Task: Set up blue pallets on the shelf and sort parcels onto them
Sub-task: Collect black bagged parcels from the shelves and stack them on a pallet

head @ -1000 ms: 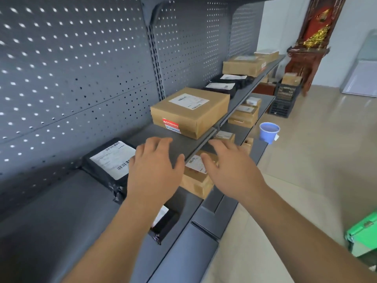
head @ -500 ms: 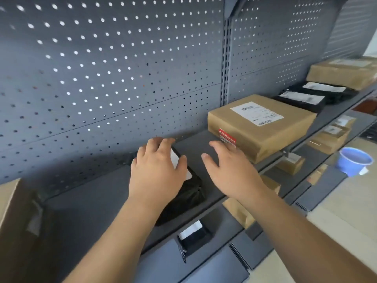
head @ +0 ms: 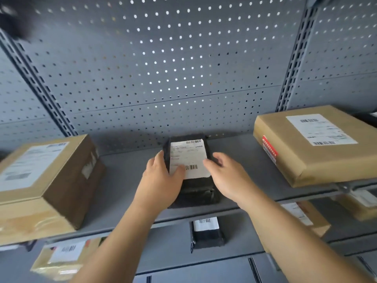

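A black plastic-wrapped parcel (head: 191, 160) with a white barcode label lies on the grey shelf (head: 240, 172), in the middle. My left hand (head: 161, 182) rests on its left side, thumb on the label and fingers along the left edge. My right hand (head: 226, 176) touches its right edge with the fingers spread. Whether either hand grips the parcel is unclear. No blue pallet is in view.
A tall brown box (head: 44, 180) stands at the shelf's left and a flat brown box (head: 318, 148) at its right. Below are a small black parcel (head: 207, 233), a taped brown parcel (head: 63, 258) and further brown boxes (head: 306, 219). Grey pegboard (head: 173, 68) backs the shelf.
The view swung left, bringing the black parcel to the centre and the tall brown box into sight. Both hands moved onto the black parcel, the right one closing in from the flat box's side.
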### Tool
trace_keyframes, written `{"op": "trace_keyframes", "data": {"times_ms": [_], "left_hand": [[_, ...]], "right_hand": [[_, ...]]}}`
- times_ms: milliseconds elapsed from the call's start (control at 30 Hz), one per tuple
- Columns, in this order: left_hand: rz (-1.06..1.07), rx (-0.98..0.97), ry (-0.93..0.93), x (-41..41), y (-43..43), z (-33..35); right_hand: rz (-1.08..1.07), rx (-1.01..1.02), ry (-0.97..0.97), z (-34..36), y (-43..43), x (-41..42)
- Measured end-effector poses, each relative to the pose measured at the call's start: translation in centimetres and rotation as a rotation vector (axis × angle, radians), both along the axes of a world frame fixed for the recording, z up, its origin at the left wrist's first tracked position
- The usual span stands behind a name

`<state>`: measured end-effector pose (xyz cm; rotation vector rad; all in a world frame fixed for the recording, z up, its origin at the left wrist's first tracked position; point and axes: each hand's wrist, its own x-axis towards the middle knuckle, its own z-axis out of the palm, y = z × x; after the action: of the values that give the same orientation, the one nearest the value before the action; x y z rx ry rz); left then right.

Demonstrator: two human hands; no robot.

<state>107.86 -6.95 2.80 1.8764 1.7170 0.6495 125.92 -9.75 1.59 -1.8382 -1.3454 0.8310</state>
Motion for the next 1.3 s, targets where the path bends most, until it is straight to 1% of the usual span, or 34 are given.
{"op": "trace_keyframes", "data": {"times_ms": [167, 233, 400, 567, 733, 867, 1000, 1300], "left_hand": [[0.032, -0.163, -0.113, -0.6, -0.1, -0.2], [0.033, -0.222, -0.197, -0.8, -0.3, -0.4], [0.046, -0.274, -0.342, -0.8, -0.5, -1.0], [0.057, -0.269, -0.513, -1.4, -0.3, -1.3], [0.029, -0.236, -0.688, -1.0, -0.9, -0.3], [0.021, -0.218, -0.814, -0.7, -1.4, 0.2], [0.035, -0.172, -0.863, -0.8, -2.2, 0.6], [0.166, -0.057, -0.958, -3.6, -6.0, 1.8]], "right_hand": [[-0.018, -0.01, 0.145, 0.3, -0.2, -1.0], [-0.03, -0.033, 0.2, 0.4, -0.2, -1.1], [-0.078, -0.066, 0.279, 0.3, -0.2, -1.3], [-0.077, -0.042, 0.398, 0.2, -0.7, -1.4], [-0.062, 0.026, 0.551, 0.9, -1.2, -1.3], [-0.028, 0.104, 0.631, 1.5, -1.3, -0.8], [0.021, 0.132, 0.714, 2.0, -1.4, -0.6], [0.281, 0.112, 0.765, 3.2, -1.4, -2.3]]}}
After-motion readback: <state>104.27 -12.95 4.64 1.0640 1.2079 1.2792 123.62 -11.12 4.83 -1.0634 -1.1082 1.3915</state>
